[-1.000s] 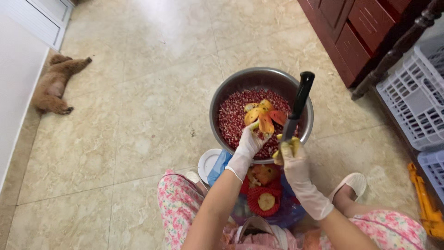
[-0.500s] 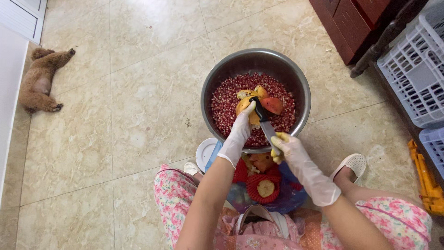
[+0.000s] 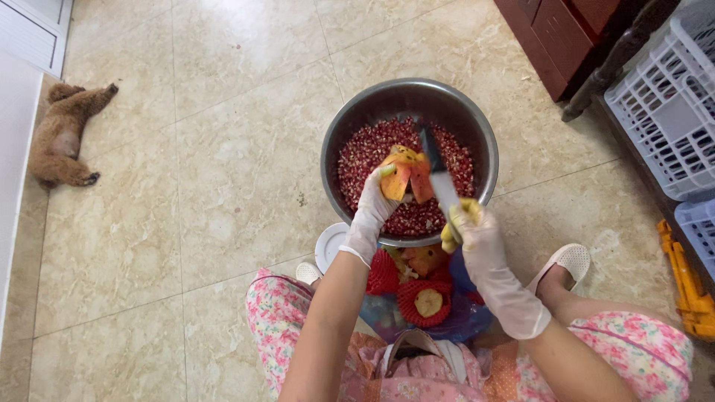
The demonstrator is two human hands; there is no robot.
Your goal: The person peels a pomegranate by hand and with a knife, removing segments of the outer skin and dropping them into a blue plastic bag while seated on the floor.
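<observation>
A steel bowl (image 3: 350,130) full of red pomegranate seeds stands on the tiled floor in front of me. My gloved left hand (image 3: 370,212) holds an opened pomegranate piece (image 3: 406,177) with yellow and orange-red rind over the bowl. My gloved right hand (image 3: 471,231) grips a knife (image 3: 439,179) by its blade end, the black handle pointing away over the seeds, just right of the fruit piece.
A blue bag (image 3: 454,316) with rinds and red foam nets lies between my knees. A white dish (image 3: 328,246) sits beside it. A brown dog (image 3: 63,134) lies far left. White baskets (image 3: 663,112), a wooden cabinet (image 3: 551,37) and an orange tool (image 3: 681,286) stand at right.
One second ago the knife stood raised, handle up. It then swung down against the fruit. Now it is lifted off and sits to the right, and my left hand has turned the piece.
</observation>
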